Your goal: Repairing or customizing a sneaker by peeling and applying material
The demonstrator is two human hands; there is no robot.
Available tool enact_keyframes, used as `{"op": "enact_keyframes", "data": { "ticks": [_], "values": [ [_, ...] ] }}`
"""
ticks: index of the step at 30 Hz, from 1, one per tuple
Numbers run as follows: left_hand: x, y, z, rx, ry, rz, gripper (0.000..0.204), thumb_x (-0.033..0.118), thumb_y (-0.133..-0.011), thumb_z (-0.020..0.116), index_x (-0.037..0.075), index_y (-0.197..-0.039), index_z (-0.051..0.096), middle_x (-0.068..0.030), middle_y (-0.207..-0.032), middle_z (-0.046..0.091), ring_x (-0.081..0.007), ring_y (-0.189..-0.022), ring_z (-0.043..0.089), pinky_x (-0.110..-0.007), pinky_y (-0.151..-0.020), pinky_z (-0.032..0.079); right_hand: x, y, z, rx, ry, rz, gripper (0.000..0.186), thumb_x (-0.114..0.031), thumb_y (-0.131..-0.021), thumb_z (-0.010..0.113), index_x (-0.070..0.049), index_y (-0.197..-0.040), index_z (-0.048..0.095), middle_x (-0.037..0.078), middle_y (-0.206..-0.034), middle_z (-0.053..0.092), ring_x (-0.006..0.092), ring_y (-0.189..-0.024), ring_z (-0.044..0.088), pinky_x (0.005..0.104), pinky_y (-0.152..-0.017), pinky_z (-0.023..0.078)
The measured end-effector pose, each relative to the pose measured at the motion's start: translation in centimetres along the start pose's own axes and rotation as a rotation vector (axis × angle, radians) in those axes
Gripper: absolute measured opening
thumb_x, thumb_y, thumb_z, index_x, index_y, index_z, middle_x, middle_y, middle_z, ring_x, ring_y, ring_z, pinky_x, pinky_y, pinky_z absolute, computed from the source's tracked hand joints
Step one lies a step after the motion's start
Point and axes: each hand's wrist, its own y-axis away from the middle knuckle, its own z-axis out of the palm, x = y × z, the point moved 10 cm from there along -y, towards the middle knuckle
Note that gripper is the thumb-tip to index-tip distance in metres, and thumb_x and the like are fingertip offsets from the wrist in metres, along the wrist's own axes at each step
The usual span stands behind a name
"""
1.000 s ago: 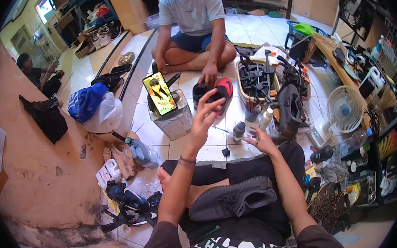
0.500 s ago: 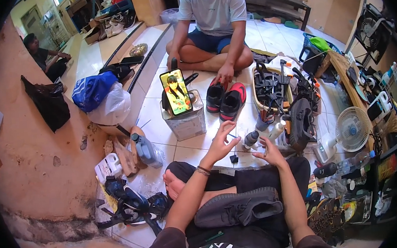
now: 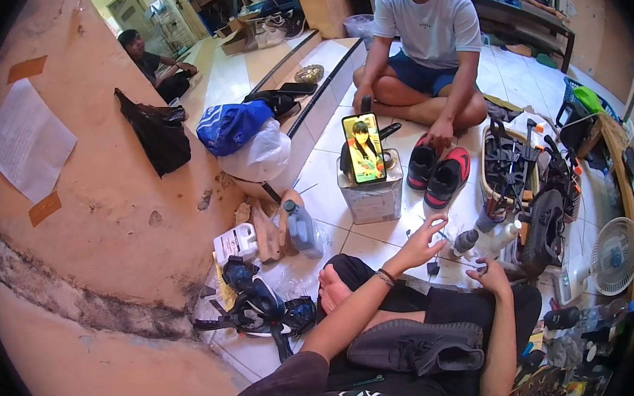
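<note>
A dark grey knit shoe [image 3: 410,343] lies across my lap. My left hand [image 3: 425,241] hangs open above the floor, fingers apart, just left of a dark bottle [image 3: 466,243] and a white bottle [image 3: 506,237]. My right hand [image 3: 491,277] is open with loosely bent fingers, below those bottles; I see nothing held in either hand. A small black object [image 3: 433,268] sits on the tiles between them. Ahead, a phone [image 3: 362,150] showing a bright picture leans upright on a metal tin [image 3: 373,202]. Black-and-red shoes [image 3: 446,184] stand right of the tin.
A seated person [image 3: 423,33] reaches to those shoes; another person [image 3: 154,69] sits far left. A shoe-form basket [image 3: 508,160], fan [image 3: 616,256], jug [image 3: 301,229], straps and shoes [image 3: 258,299], bags [image 3: 226,131] and tiled step [image 3: 318,116] surround me. A wall [image 3: 92,275] is at left.
My view has swung left, shifting the scene rightward. My left hand has come down from near the other person's shoes toward the bottles; my right hand stays near the bottles, slightly lower.
</note>
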Motion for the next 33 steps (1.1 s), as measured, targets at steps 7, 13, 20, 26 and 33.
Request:
{"op": "enact_keyframes", "data": {
  "ticks": [7,13,20,26,33],
  "values": [
    [-0.7,-0.1,1.4,-0.018,-0.084,-0.03,0.049,0.03,-0.093,0.059,-0.006,-0.127,0.053,-0.0159,-0.133,0.047,-0.034,-0.123,0.049,-0.04,-0.105,0.037,-1.3,1.6,1.4,-0.262,0.083,0.025,0.057,-0.037,-0.07,0.084,0.002,-0.109,0.066,0.011,-0.074,0.069,0.0201,-0.069,0.066,0.0336,-0.069,0.052],
    [-4.3,-0.1,2.7,-0.056,-0.087,-0.186,0.047,0.035,-0.096,0.053,-0.004,-0.122,0.057,-0.0142,-0.132,0.046,-0.0326,-0.117,0.053,-0.039,-0.099,0.042,-2.9,2.4,1.1,-0.321,0.022,-0.023,0.052,-0.036,-0.073,0.083,0.0,-0.107,0.068,0.013,-0.074,0.07,0.021,-0.07,0.068,0.0343,-0.072,0.053],
    [-6.7,0.5,4.6,-0.207,-0.174,-0.163,0.042,0.03,-0.093,0.054,0.003,-0.125,0.058,-0.0168,-0.131,0.047,-0.036,-0.117,0.052,-0.04,-0.102,0.04,-3.1,2.8,0.1,-0.275,-0.036,-0.019,0.048,-0.035,-0.076,0.081,0.0,-0.105,0.068,0.011,-0.068,0.066,0.0201,-0.064,0.063,0.0338,-0.067,0.051],
    [-10.4,2.6,7.0,-0.437,-0.342,-0.367,0.049,0.034,-0.084,0.064,0.01,-0.126,0.056,-0.0215,-0.124,0.052,-0.043,-0.113,0.05,-0.048,-0.1,0.041,-3.3,3.0,-1.5,-0.206,-0.013,-0.061,0.046,-0.036,-0.077,0.08,0.001,-0.101,0.068,0.012,-0.068,0.067,0.0213,-0.064,0.065,0.0349,-0.069,0.052],
    [-13.5,4.6,10.3,-0.629,-0.385,-0.408,0.048,0.029,-0.076,0.074,0.01,-0.118,0.061,-0.022,-0.113,0.059,-0.0401,-0.104,0.059,-0.044,-0.091,0.048,-3.7,3.0,-2.0,-0.18,-0.103,-0.042,0.042,-0.034,-0.079,0.078,0.0,-0.102,0.068,0.011,-0.064,0.065,0.0185,-0.06,0.063,0.0335,-0.065,0.05]
  ]
}}
